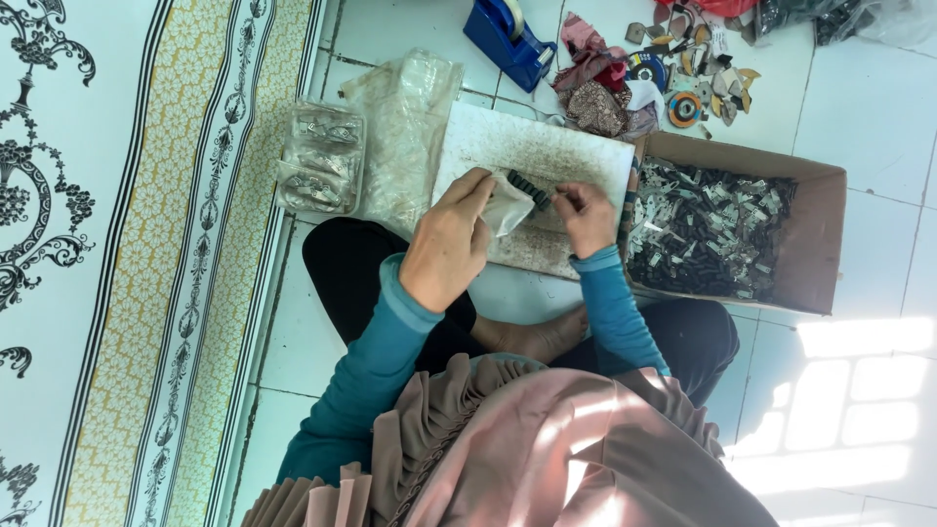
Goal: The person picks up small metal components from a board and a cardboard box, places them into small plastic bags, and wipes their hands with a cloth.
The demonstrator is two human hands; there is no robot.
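A white tiled floor [869, 107] is seen from above, with a patterned mat [146, 254] laid along one side. A person is seated on the floor, and a pale worn board [547, 156] is placed in front of the knees. Beside the board, an open cardboard box [815, 244] is filled with small dark and silvery metal pieces [708, 229]. On the other side of the board, a clear plastic bag [405, 137] and a clear plastic tray [322, 156] are set down. Further off, a blue tape dispenser [508, 39] and a heap of cloth scraps and small oddments [644, 83] are scattered.

Over the board, a small clear pouch [508, 203] is held by the left hand [449, 239], its fingers closed around the pouch with the mouth turned toward the other hand. A short dark strip of small parts [530, 188] is pinched at its outer end by the fingers of the right hand [586, 217]. The strip is laid between the two hands, its long axis running from the right hand to the pouch mouth, its inner end touching or just inside the opening. The strip is dark, narrow and ribbed; finer detail cannot be told.
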